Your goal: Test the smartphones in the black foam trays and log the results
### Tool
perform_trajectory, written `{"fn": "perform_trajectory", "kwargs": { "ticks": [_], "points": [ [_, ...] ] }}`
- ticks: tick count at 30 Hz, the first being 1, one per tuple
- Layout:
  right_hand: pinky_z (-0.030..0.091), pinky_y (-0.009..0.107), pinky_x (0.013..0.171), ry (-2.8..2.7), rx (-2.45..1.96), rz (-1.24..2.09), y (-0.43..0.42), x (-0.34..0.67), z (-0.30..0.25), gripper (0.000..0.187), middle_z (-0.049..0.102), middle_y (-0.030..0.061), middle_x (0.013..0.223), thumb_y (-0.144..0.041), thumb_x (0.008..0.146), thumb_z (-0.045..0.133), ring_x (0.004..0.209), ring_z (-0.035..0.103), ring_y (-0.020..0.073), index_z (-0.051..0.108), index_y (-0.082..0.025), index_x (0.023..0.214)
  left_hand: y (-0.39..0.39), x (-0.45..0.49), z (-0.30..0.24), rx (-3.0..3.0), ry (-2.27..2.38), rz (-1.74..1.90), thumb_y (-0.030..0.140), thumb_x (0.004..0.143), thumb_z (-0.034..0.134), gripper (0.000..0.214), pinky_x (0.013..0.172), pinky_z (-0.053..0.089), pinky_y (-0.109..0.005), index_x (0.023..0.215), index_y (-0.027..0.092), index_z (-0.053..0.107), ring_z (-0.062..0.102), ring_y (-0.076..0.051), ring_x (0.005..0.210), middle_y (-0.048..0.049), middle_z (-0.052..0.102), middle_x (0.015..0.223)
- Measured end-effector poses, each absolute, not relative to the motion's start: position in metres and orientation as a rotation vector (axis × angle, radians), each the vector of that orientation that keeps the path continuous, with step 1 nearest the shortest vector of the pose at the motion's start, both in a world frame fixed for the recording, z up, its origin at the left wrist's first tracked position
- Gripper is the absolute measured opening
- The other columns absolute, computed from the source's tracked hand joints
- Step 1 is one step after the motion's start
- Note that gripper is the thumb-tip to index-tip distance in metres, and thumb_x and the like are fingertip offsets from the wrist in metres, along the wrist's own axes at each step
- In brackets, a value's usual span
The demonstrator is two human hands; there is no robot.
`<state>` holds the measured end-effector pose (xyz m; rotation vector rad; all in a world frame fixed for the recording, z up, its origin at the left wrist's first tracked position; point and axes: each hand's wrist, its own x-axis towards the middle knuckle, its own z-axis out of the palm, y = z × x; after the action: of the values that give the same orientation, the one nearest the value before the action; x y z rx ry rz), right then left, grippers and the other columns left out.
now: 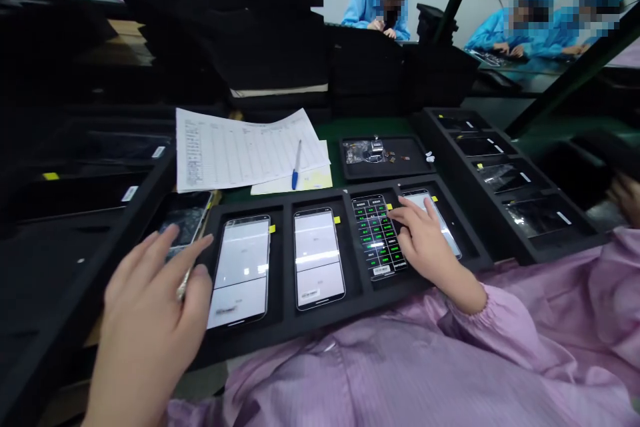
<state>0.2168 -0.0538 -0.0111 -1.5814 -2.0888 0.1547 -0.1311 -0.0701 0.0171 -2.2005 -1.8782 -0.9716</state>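
Note:
A black foam tray [285, 233] holds several phones side by side in separate slots. My left hand [155, 300] is over the tray's left end with fingers spread; a small silvery thing, perhaps a ring, shows by its fingers. Just right of it lies a phone [243, 267] with a pale screen, then a second pale-screen phone [319, 257]. My right hand [425, 240], fingers apart, has its index fingertip at the edge of a phone with a green-text grid [379, 233]; whether it touches is unclear. That hand partly covers the rightmost phone [447, 230].
Behind the tray lie printed sheets [240, 147] with a blue pen [296, 170] and a small black tray [385, 167] of little parts. More phone trays flank both sides [520, 180]. Stacked black trays [270, 40] rise behind. Co-workers in blue sit beyond; another person's hand [627, 197] shows at right.

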Motion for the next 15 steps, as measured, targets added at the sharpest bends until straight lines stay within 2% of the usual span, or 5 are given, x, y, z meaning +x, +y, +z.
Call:
{"fn": "perform_trajectory", "kwargs": {
  "ticks": [3, 5, 8, 11, 15],
  "points": [
    [0.017, 0.068, 0.119, -2.169, -1.597, 0.219, -0.051, 0.22, -0.012, 0.038, 0.07, 0.0103, 0.119, -0.008, 0.085, 0.037, 0.141, 0.043, 0.0304, 0.054, -0.017, 0.118, -0.052, -0.127, 0.019, -2.24, -1.837, -0.859, 0.043, 0.095, 0.033, 0.051, 0.111, 0.037, -0.064, 0.11, 0.01, 0.069, 0.048, -0.042, 0.134, -0.0236, 0.059, 0.134],
    [0.018, 0.066, 0.119, -2.152, -1.598, 0.178, -0.046, 0.229, -0.007, 0.038, 0.069, 0.0109, 0.121, -0.009, 0.086, 0.037, 0.14, 0.043, 0.0299, 0.055, -0.017, 0.119, -0.035, -0.126, 0.016, -2.288, -1.802, -0.769, 0.044, 0.093, 0.031, 0.055, 0.111, 0.038, -0.061, 0.109, 0.009, 0.071, 0.048, -0.04, 0.134, -0.0232, 0.059, 0.135],
    [0.025, 0.062, 0.118, -2.038, -1.664, 0.026, -0.03, 0.261, -0.001, 0.035, 0.068, 0.0115, 0.12, -0.012, 0.086, 0.039, 0.136, 0.048, 0.0306, 0.06, -0.018, 0.114, -0.008, -0.125, 0.008, -2.378, -1.818, -0.526, 0.042, 0.091, 0.026, 0.059, 0.112, 0.039, -0.056, 0.109, 0.008, 0.071, 0.044, -0.036, 0.138, -0.0232, 0.061, 0.133],
    [0.031, 0.063, 0.114, -2.029, -1.821, -0.008, -0.008, 0.295, -0.003, 0.033, 0.068, 0.0127, 0.119, -0.012, 0.085, 0.041, 0.137, 0.046, 0.0347, 0.065, -0.018, 0.108, 0.012, -0.122, 0.0, -2.392, -1.919, -0.228, 0.038, 0.09, 0.023, 0.061, 0.113, 0.037, -0.054, 0.112, 0.007, 0.07, 0.039, -0.036, 0.141, -0.0236, 0.059, 0.135],
    [0.034, 0.063, 0.112, -2.124, -1.928, 0.043, 0.013, 0.313, -0.021, 0.033, 0.053, 0.0182, 0.141, -0.018, 0.09, 0.042, 0.141, 0.039, 0.0385, 0.065, -0.016, 0.113, 0.021, -0.117, -0.01, -2.377, -1.945, -0.11, 0.037, 0.091, 0.022, 0.06, 0.114, 0.035, -0.051, 0.11, 0.007, 0.07, 0.043, -0.036, 0.138, -0.0209, 0.062, 0.129]
  ]
}}
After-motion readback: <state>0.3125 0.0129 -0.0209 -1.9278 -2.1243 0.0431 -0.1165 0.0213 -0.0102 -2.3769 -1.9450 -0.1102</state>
